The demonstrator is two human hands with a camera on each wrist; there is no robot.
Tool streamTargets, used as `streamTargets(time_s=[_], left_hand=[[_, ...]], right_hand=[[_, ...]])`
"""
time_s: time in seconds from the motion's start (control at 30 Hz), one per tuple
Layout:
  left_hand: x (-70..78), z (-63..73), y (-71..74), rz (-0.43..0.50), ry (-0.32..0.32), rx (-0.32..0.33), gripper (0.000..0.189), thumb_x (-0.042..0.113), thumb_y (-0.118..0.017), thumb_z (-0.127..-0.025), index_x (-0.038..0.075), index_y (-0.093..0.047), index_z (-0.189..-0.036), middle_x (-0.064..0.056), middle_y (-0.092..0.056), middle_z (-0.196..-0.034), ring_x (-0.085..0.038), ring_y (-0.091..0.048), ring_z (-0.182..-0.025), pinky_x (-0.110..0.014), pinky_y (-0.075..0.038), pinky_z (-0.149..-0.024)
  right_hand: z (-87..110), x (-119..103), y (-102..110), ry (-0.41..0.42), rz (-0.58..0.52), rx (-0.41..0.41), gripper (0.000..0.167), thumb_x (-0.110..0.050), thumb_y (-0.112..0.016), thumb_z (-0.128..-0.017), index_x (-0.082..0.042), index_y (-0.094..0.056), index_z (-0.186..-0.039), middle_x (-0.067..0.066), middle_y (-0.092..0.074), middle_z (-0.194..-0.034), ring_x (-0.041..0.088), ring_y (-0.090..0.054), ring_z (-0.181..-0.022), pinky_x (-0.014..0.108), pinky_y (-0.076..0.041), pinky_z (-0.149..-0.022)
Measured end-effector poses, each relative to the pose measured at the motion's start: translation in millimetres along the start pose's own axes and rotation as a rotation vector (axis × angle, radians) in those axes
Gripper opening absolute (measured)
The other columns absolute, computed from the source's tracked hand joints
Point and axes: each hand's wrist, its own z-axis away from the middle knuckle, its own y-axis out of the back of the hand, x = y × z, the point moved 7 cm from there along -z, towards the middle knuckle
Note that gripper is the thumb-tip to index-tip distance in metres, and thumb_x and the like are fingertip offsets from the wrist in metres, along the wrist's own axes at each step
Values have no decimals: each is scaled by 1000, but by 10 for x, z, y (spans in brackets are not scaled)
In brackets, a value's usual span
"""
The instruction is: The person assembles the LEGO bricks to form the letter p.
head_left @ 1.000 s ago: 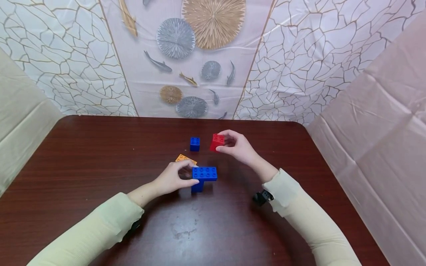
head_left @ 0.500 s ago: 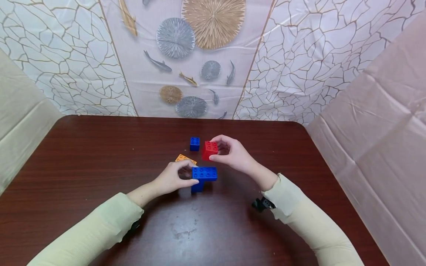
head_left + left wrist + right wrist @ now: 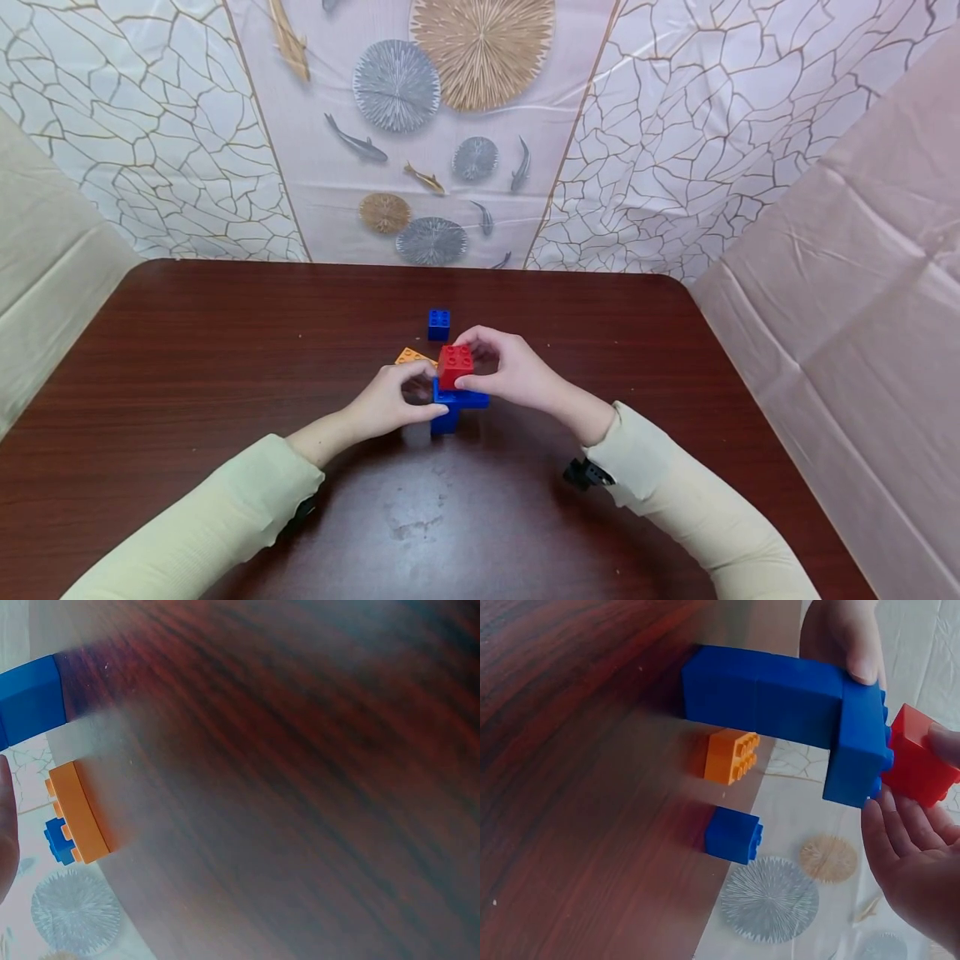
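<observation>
A blue stack stands on the table, with two square blue bricks (image 3: 757, 694) below and a longer blue brick (image 3: 855, 742) across the top, overhanging to one side. My left hand (image 3: 386, 404) grips the stack's left end near the top, thumb in front and fingers behind. Between the thumb and fingers of my right hand (image 3: 517, 375) is a red brick (image 3: 455, 367), held just over the left part of the long brick. In the right wrist view the red brick sits slightly tilted beside the studs; whether it touches them I cannot tell.
Behind my left hand lies an orange brick (image 3: 411, 356), partly hidden in the head view. Farther back stands a small blue brick (image 3: 438, 325). The dark wooden table (image 3: 225, 333) ends at a patterned cloth backdrop (image 3: 480, 225), with plain cloth on both sides.
My right hand has carried the red brick left and toward me, from the right of the small blue brick to above the long blue one. My left hand has stayed in place.
</observation>
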Motion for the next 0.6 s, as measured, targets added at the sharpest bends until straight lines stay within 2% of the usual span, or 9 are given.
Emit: streamTargets(time_s=[0.3,0.5,0.6], left_hand=[[1,-4,-4,4,-3,-2,33,16,-78,-75,6,-62,-102,-7,-68,-96,-14,-64,-83,-25,-55,-78],[4,0,-4,6,-13,-2,33,16,-78,-75,5,-62,-102,-8,-68,-96,-15,-65,-84,-28,-56,-78],[-4,-1,-4,11,-3,-6,32,15,-78,-75,5,-62,-101,-7,-68,-96,-14,-65,-83,-26,-56,-77]], right_hand=[[25,-12,-65,-1,5,-36,40,-12,-77,-76,-9,-56,-111,8,-65,-101,18,-60,-89,26,-55,-77],[34,-14,-84,11,20,-36,41,-11,-77,-76,-8,-56,-111,8,-65,-99,18,-61,-88,34,-56,-76],[42,-24,-99,25,37,-45,41,-12,-77,-76,-9,-56,-111,7,-65,-99,18,-60,-88,34,-56,-75]])
